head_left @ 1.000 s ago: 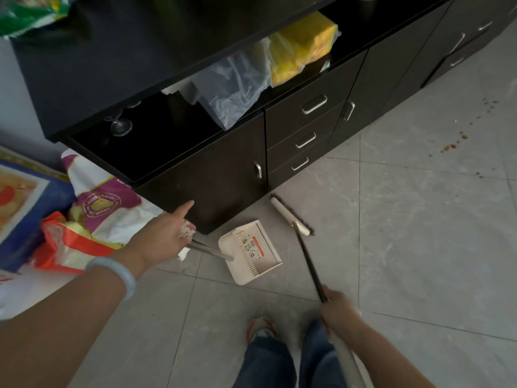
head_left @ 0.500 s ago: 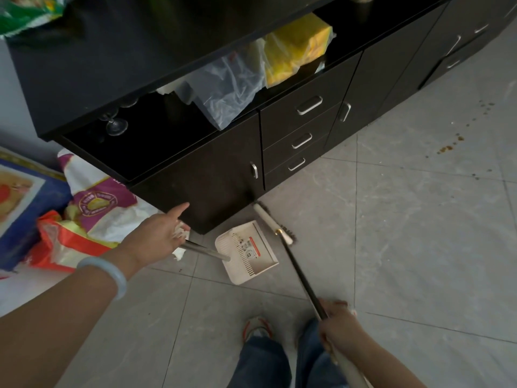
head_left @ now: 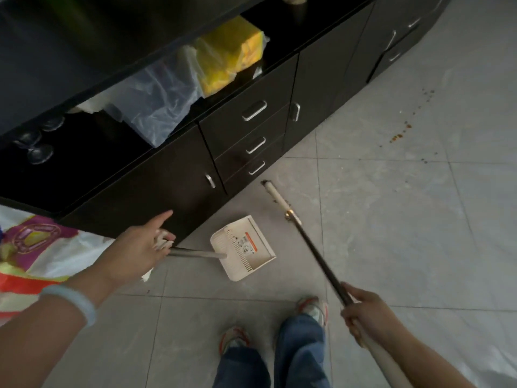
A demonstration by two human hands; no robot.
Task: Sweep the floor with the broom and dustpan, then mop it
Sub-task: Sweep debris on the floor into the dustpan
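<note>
Left hand (head_left: 137, 253) grips dustpan (head_left: 243, 247) handle | right hand (head_left: 366, 315) grips broom (head_left: 305, 242)

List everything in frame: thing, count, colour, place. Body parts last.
dustpan: 1, cream, on floor by cabinet corner
broom: 1, cream head, black pole, right of dustpan
cabinet: 1, black, silver handles, along the top
clear plastic bag: 1, on cabinet shelf
yellow bag: 1, on shelf, right of clear bag
glasses: dark and blurred, count unclear, shelf left
printed sacks: colourful, floor far left
brown specks: scattered, floor upper right
floor: grey tiles
bracelet: 1, pale blue, left wrist
shoes: 2, bottom centre
left hand: grips dustpan handle
right hand: grips broom pole
</note>
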